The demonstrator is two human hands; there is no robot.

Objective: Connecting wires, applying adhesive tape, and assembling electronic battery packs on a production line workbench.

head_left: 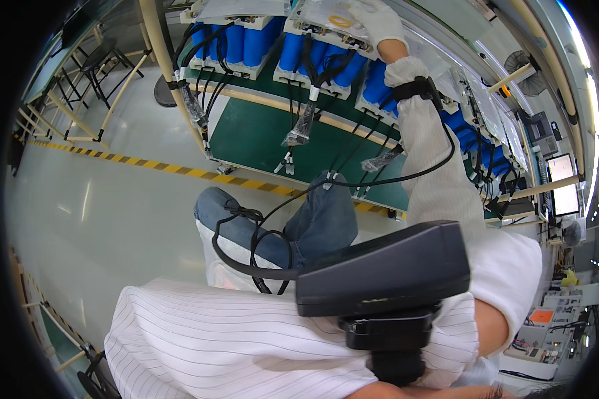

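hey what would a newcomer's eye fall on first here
Likely the bulky black device, large in the foreground below the middle. Next come the bright blue cylinders along the top, near a white-gloved hand. The yellow-and-black floor stripe also stands out, running in from the left.

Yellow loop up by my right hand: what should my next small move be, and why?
Probably shift the right hand slightly left to the yellow loop: the gloved hand is right beside it, and the loop shows openly against the clear plastic above the blue cylinders. I can't tell whether the fingers touch it.
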